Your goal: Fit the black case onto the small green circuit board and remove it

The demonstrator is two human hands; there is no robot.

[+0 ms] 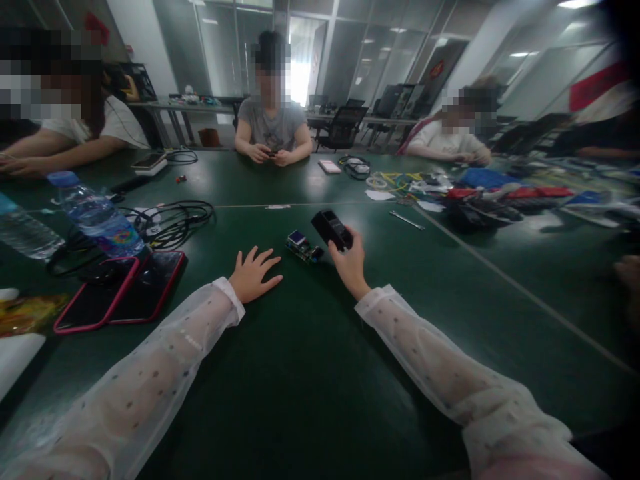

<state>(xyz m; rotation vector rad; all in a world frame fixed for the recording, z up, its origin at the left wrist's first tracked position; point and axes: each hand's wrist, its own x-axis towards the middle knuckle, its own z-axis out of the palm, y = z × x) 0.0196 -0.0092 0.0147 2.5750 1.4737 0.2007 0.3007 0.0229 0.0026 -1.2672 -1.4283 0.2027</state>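
My right hand (351,263) grips a small black box-like case (332,229) by its near end, with the thumb on one side and fingers on the other. The case is tilted; whether it touches the table I cannot tell. Just left of it, a small circuit board (301,248) with a little screen lies on the green tabletop. My left hand (254,275) rests palm down on the table, fingers spread, holding nothing. It is apart from the board, nearer to me and to its left.
Two red-edged phones (147,287), a water bottle (95,213) and black cables (183,220) lie at the left. A wrench (407,221) is at the right, before a heap of tools and wires (500,193). Several people sit around the table (320,387).
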